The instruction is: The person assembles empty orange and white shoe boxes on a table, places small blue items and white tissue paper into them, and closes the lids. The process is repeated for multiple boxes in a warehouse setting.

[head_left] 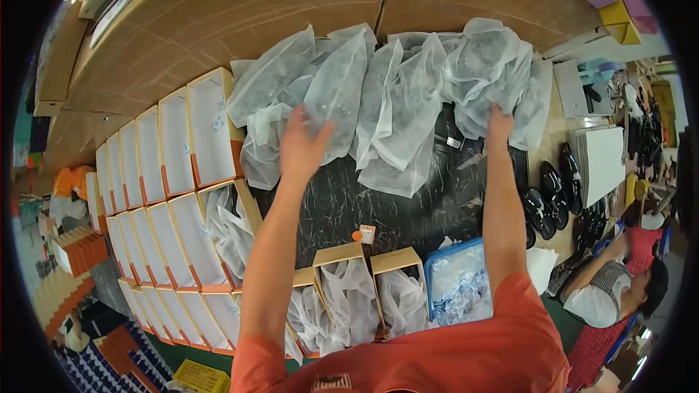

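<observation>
Translucent bags (336,94): several, overlapping; two hands (304,147) (500,124); one blue-rimmed tray (429,287).

The contents of the translucent bags (336,94) are obscured by cloudy material. The fingertips of the right hand (499,124) are concealed among folds; its grip cannot be determined. The left hand (300,149) is slightly blurred. Items beneath the white tissue (349,295) are covered. The blue tray (451,249) is partly hidden by the right arm (504,207). The orange shirt (437,356) is cut off by the lower edge.
</observation>
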### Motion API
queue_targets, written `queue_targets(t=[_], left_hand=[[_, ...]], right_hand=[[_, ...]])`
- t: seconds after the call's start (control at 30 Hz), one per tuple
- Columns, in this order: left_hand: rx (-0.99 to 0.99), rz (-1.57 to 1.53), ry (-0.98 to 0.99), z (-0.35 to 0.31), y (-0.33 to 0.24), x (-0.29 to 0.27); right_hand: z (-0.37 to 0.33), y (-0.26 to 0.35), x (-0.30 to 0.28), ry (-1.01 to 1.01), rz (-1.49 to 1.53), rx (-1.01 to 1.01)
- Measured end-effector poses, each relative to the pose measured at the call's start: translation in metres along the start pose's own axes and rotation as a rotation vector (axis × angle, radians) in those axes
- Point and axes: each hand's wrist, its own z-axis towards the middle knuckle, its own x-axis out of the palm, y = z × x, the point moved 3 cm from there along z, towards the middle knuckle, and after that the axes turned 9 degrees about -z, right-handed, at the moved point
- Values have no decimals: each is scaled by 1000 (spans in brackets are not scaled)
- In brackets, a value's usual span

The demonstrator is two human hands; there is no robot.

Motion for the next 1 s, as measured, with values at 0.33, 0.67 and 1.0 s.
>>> queue_targets(t=[0.33,0.67,1.0], left_hand=[[-997,-1030,211,-121,-34,-35],[-773,-895,-480,-450,68,-198],[-479,22,26,-504,200,-345]], right_hand=[[-303,17,-109,811,810,882],[-475,69,-131,1366,1016,547],[-758,200,-140,2030,228,-638]])
